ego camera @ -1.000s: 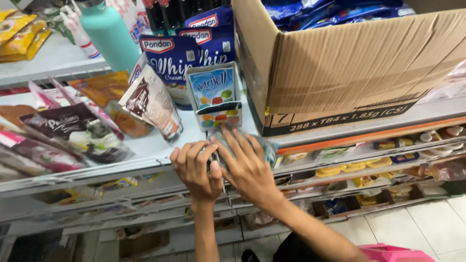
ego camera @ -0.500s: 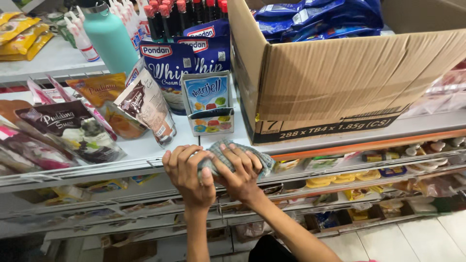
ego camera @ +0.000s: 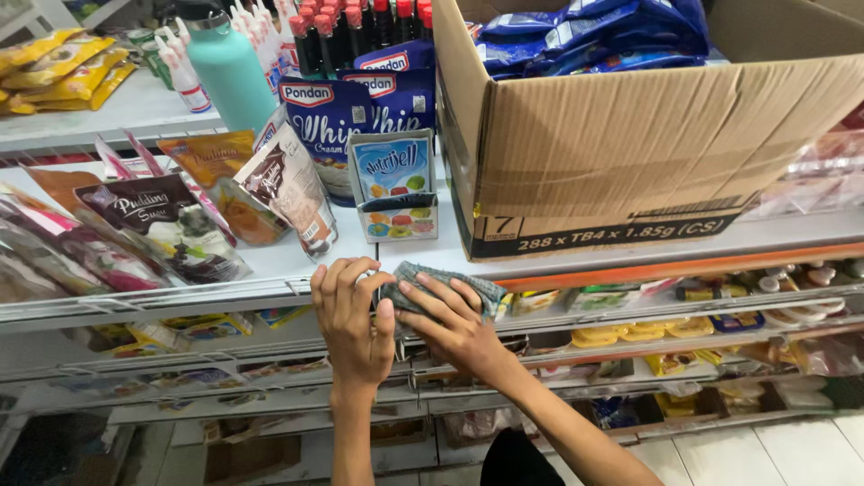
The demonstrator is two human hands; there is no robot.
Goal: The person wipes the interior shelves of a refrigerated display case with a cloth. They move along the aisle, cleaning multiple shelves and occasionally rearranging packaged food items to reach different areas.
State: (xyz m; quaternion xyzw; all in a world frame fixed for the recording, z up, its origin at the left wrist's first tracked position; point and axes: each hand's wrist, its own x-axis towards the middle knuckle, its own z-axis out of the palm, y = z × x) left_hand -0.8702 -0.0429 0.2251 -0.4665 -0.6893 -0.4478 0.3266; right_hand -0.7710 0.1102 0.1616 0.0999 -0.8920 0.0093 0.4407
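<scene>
Shop shelving filled the view, white tiers stacked with packets above a tiled floor. At the front edge of the top shelf, a folded grey-green cloth lay under the person's right hand, whose fingers were spread flat and pressed down on it. The left hand sat close beside it, touching it at the thumb side, fingers curled over the shelf lip and over the cloth's left end; whether it gripped the cloth or only steadied it could not be told. Half a second before, both hands and the cloth had been a little further left along the same edge, and a second before, the cloth had been bunched under the fingers, so the pair appeared to have drawn the cloth along the rim in a wiping stroke.

Just behind the hands stood a small blue box of jelly powder, upright, with a leaning brown-and-white sachet to its left and dark pudding packets beyond that. A large open cardboard carton of blue packets occupied the shelf to the right, near the cloth but not touching it. A mint-green bottle stood further back, among red-capped bottles.
</scene>
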